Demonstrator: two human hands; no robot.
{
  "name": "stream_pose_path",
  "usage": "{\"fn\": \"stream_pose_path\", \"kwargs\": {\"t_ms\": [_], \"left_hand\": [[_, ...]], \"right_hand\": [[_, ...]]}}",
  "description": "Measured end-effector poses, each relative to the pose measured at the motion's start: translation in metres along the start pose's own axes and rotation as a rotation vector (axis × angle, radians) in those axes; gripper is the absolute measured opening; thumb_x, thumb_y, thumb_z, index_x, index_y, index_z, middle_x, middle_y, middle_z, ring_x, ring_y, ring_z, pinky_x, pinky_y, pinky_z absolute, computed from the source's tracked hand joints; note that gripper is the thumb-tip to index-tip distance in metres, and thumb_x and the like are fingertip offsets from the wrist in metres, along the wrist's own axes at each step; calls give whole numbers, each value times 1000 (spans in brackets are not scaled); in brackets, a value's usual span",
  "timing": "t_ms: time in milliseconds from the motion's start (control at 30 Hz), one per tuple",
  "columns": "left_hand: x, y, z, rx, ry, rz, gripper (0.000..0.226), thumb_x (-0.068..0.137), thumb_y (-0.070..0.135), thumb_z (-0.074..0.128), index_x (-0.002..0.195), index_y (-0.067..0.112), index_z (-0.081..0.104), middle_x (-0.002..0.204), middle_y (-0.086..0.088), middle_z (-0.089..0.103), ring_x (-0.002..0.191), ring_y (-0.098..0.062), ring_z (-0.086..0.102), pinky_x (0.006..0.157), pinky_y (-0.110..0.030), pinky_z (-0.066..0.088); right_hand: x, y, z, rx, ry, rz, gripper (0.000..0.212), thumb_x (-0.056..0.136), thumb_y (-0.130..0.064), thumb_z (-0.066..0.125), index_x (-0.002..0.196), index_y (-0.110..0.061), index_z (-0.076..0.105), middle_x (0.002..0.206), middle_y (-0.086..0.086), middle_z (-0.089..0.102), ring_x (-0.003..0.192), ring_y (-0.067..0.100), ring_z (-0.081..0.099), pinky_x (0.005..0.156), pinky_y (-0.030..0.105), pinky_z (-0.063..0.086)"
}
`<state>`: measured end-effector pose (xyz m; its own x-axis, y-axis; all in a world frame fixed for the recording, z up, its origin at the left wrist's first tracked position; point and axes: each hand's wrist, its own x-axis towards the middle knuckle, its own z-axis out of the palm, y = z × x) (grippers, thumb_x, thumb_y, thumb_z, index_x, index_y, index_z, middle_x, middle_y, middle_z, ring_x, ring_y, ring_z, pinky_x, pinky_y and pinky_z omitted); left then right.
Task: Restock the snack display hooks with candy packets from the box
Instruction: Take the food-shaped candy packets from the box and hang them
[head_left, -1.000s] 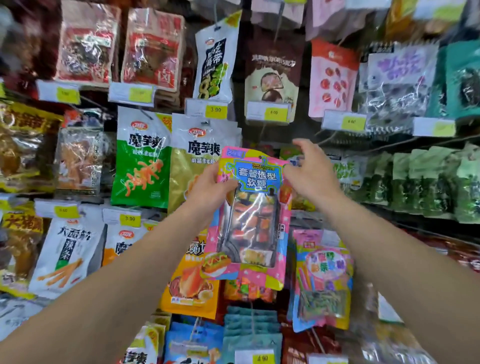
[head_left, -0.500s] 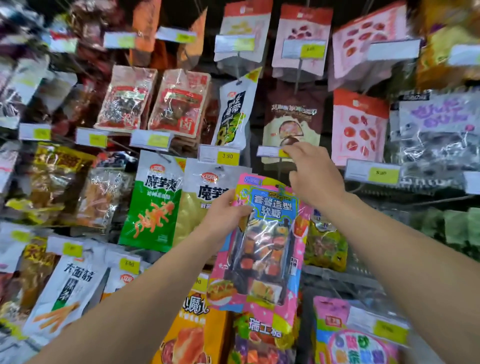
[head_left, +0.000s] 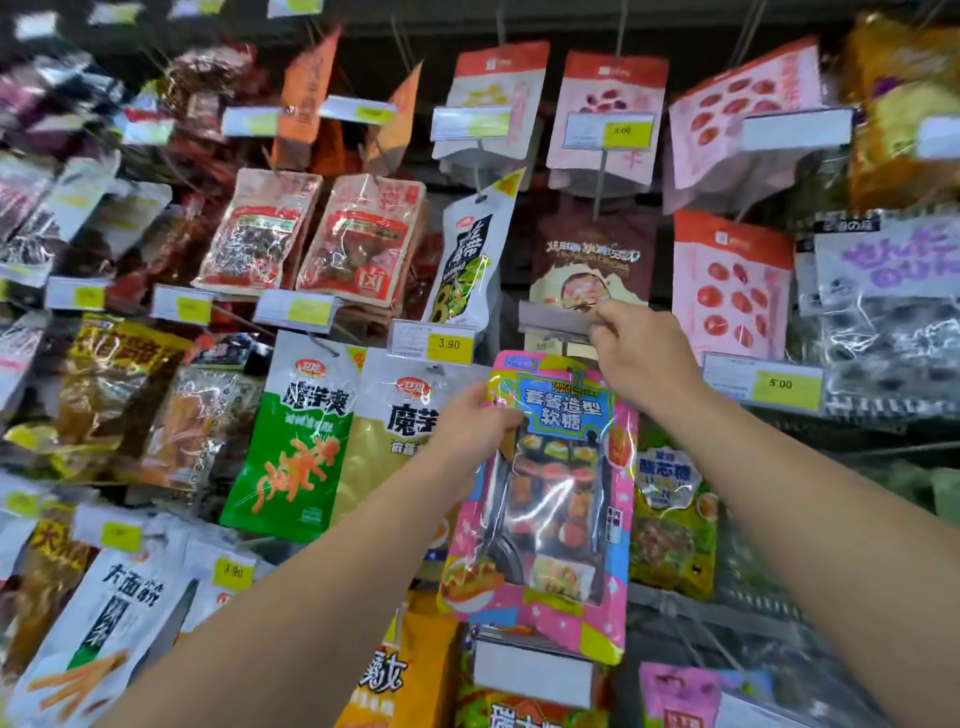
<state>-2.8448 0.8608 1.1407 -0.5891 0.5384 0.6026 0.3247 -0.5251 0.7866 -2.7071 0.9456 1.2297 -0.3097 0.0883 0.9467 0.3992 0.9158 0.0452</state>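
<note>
Gripping the pink candy packet (head_left: 545, 499) by its upper left edge with my left hand (head_left: 470, 428), my right hand (head_left: 641, 353) pinches the grey price-tag holder (head_left: 553, 318) just above it.

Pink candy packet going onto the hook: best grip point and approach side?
Grip the pink candy packet by its flat upper-left edge, coming from the left, as the left hand does. That probably keeps the hang hole at top centre free. The right hand pinches the grey price-tag holder above it.
</note>
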Motion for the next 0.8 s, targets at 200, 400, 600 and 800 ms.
{"fn": "stream_pose_path", "kwargs": {"t_ms": [200,400,600,800], "left_hand": [[9,-5,2,-6,15,-69,18,90,2,59,103,12,65,94,-3,71,81,-16,63,72,-28,49],[10,-8,-2,30,12,-110,11,92,4,60,98,12,63,96,-5,71,83,-16,64,76,-31,49],[8,-16,1,39,12,-153,9,94,13,61,102,11,64,101,-5,70,94,-18,62,86,-33,41],[3,-28,-6,116,40,-180,40,91,36,64,117,6,61,122,-5,61,112,-23,54,106,-43,38]], "right_hand": [[-7,6,4,54,14,-21,24,96,-25,49,109,-25,69,93,8,72,90,35,61,77,43,50],[-12,4,4,51,16,-22,27,98,-25,48,115,-27,69,98,4,72,94,31,61,78,41,50],[-49,3,8,32,-76,-13,58,90,-12,51,147,-24,43,158,0,31,142,24,30,113,36,30],[-115,12,25,128,-218,139,83,90,-21,62,155,-39,13,163,-13,-11,150,23,7,118,41,21]]}}
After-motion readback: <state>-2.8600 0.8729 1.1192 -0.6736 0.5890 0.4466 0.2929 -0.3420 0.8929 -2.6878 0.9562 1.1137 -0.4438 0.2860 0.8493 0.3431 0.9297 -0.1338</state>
